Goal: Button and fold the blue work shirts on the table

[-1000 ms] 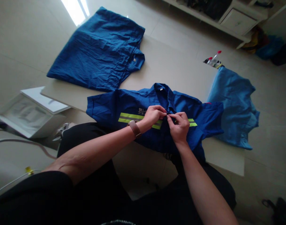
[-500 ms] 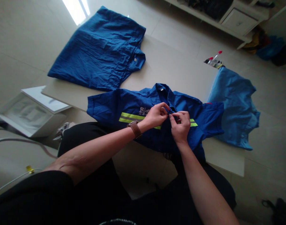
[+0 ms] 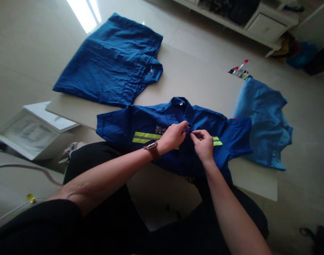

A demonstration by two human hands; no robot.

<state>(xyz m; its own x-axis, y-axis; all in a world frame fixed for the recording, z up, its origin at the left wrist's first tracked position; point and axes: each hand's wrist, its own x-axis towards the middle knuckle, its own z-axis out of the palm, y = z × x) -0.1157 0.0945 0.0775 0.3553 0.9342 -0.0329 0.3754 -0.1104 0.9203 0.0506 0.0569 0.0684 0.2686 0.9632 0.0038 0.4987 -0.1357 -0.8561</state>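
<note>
A dark blue short-sleeved shirt (image 3: 140,118) with yellow-green reflective stripes and a printed chest logo lies at the near edge of the table, its collar pointing away from me. My left hand (image 3: 174,136), with a watch at the wrist, pinches the front opening below the collar. Right beside it, my right hand (image 3: 204,143) grips the same front edge between thumb and fingers. The fingertips nearly meet; any button between them is too small to make out.
A folded blue garment (image 3: 111,60) covers the table's far left, and a lighter blue one (image 3: 263,124) hangs over the right end. Bottles with red caps (image 3: 241,69) stand behind the table (image 3: 199,74). A white box (image 3: 47,124) is at left, a white cabinet (image 3: 267,28) at the back.
Both hands still hold the shirt front; the left fingers have curled in more and the cloth between the hands has shifted slightly. The whole view has moved a little.
</note>
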